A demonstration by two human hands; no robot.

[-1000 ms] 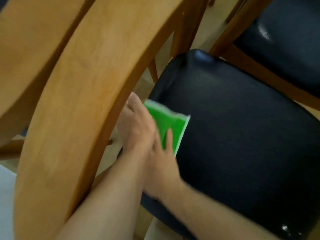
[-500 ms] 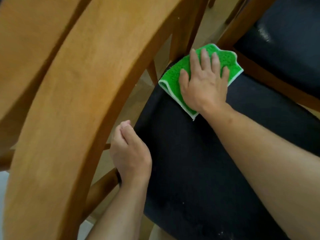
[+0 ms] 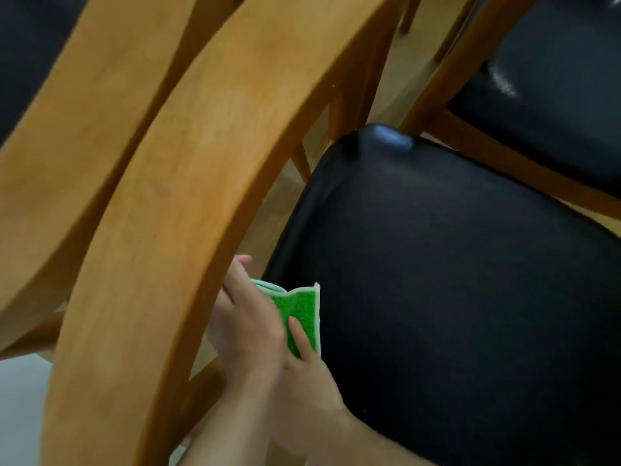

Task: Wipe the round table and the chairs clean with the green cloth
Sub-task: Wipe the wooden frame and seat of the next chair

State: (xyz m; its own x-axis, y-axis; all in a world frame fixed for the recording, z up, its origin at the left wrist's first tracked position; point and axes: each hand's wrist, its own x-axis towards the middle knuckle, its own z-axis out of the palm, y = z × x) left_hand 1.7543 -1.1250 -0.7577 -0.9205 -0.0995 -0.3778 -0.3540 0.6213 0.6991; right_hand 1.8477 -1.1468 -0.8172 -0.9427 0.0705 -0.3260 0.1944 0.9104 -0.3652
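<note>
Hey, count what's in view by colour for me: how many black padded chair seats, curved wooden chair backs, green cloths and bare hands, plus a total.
Black padded chair seats: 3
Curved brown wooden chair backs: 2
Green cloth with white edging: 1
Bare hands: 2, left hand, right hand
Total: 8

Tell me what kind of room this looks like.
Probably a dining area, home or small eatery. Wooden chairs with curved backrests and black padded seats stand close together, another black seat beside them, and a green cloth is on the near seat's edge.
</note>
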